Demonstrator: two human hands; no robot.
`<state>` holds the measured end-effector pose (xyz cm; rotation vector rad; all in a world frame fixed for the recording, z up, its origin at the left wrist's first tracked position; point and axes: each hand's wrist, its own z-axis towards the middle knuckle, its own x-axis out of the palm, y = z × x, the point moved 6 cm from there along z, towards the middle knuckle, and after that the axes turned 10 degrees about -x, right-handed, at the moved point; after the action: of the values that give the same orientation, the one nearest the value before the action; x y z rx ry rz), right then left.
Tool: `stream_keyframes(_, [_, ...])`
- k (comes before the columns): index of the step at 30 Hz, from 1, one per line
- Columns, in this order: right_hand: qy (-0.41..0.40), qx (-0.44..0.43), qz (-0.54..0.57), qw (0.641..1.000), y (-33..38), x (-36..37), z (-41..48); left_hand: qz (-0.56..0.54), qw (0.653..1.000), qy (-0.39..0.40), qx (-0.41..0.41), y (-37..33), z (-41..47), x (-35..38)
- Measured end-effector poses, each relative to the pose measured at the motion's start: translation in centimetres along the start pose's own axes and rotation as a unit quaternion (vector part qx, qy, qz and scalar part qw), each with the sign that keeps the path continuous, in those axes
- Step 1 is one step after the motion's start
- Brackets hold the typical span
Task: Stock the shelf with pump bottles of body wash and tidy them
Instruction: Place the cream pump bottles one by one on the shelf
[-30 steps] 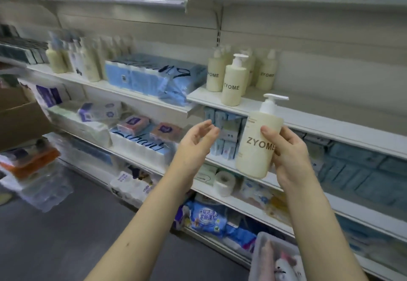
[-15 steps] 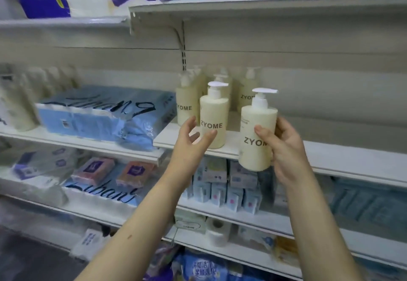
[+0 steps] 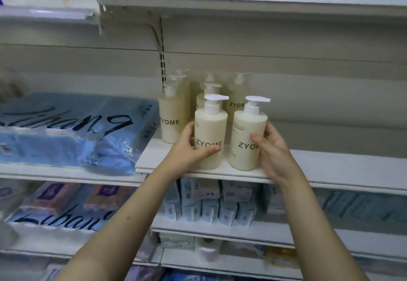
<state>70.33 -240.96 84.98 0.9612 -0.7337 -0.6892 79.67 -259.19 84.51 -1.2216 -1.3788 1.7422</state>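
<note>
Two cream ZYOME pump bottles stand upright side by side at the front of the white shelf (image 3: 330, 170). My left hand (image 3: 189, 146) grips the left front bottle (image 3: 210, 131), thumb across its label. My right hand (image 3: 273, 148) holds the right front bottle (image 3: 247, 135), thumb on its label and fingers round its right side. Behind them stand several more of the same bottles; the nearest one (image 3: 171, 124) is at the left rear, the others are blurred.
A blue plastic-wrapped tissue pack (image 3: 72, 128) lies on the shelf to the left. Small boxed goods (image 3: 211, 201) fill the shelf below, and paper rolls (image 3: 208, 250) sit lower still. Printed packs line the top shelf (image 3: 242, 1). The bottle shelf runs bare to the right.
My right hand has set the carried bottle down on the shelf beside the front bottle. My left hand has moved in and taken hold of the left front bottle. The view came closer.
</note>
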Motion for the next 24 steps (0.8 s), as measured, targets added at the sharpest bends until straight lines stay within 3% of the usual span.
stream_keyframes(7, [0.016, 0.035, -0.232, 0.972, -0.6, -0.6, -1.6, 0.008, 0.998, 0.066, 0.000, 1.4, 1.0, -0.1])
stream_keyframes(13, [-0.017, 0.017, -0.275, 0.961, -0.7, -0.3, -1.8, -0.022, 0.995, 0.098, 0.000, 1.9, 1.0, -0.3])
stream_keyframes(24, [0.012, 0.033, -0.349, 0.937, -2.1, -0.2, 2.6, -0.066, 0.992, 0.107, -0.012, 2.3, 1.4, -0.5])
